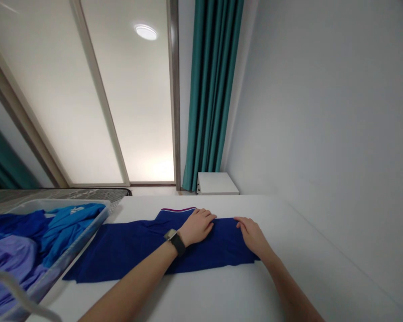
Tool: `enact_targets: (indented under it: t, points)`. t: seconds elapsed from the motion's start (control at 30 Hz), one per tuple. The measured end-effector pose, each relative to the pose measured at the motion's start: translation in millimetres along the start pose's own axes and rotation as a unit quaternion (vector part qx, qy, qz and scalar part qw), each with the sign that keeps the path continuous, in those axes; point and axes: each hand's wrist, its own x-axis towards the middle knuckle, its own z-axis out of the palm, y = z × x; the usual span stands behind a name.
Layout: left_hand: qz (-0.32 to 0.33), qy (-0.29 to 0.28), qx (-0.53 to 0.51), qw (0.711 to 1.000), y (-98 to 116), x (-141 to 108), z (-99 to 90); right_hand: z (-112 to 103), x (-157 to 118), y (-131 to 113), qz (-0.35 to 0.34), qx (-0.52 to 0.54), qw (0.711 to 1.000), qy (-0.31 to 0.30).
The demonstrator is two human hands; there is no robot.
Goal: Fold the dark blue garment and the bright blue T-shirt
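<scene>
A dark blue polo shirt (127, 243) lies folded lengthwise across the white table, its collar (176, 211) edged in red and white at the far side. My left hand (198, 227), with a dark-strapped watch (175, 240) on the wrist, rests flat on the shirt just right of the collar. Over the shirt's right part, my right hand (253, 235) touches the cloth near its far edge, fingers stretched leftward and thumb slightly bent beneath them. No clear pinch shows there.
A translucent plastic bin (87, 232) with blue and lilac clothes (13, 257) stands at the left. A blurred pale curved bar (20, 295) crosses the lower left corner. Behind the table (208, 295) are a small white cabinet (217, 182), a teal curtain (213, 89) and frosted sliding doors (134, 112). A wall (332, 134) borders the right.
</scene>
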Motion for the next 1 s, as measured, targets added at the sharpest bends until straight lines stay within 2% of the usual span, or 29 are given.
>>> enact_targets:
  t: [0.1,0.27,0.43,0.57,0.7,0.83,1.0]
  points:
    - [0.008,-0.008,0.015,1.000,1.3,16.6,11.7,-4.6,-8.8,5.7,-0.002,0.030,0.999,0.016]
    - [0.003,-0.023,0.004,1.000,4.1,31.1,26.3,-5.3,-28.7,11.5,0.023,0.082,0.996,-0.018]
    - [-0.003,-0.036,-0.035,0.999,13.9,47.1,38.2,0.5,-37.9,13.7,0.008,0.092,0.996,0.015]
    - [0.004,-0.048,-0.068,0.997,24.1,53.7,39.1,0.6,-35.9,14.0,0.039,0.100,0.993,0.056]
    - [0.019,-0.007,-0.127,0.992,28.7,50.3,33.8,-1.5,-33.7,10.6,0.062,0.119,0.988,0.072]
    - [-0.011,0.027,-0.122,0.992,28.5,44.2,34.9,-1.2,-37.2,0.8,0.079,0.159,0.984,0.030]
    - [-0.051,0.027,-0.083,0.995,27.2,39.4,43.6,-0.7,-48.5,-8.2,0.077,0.213,0.972,-0.053]
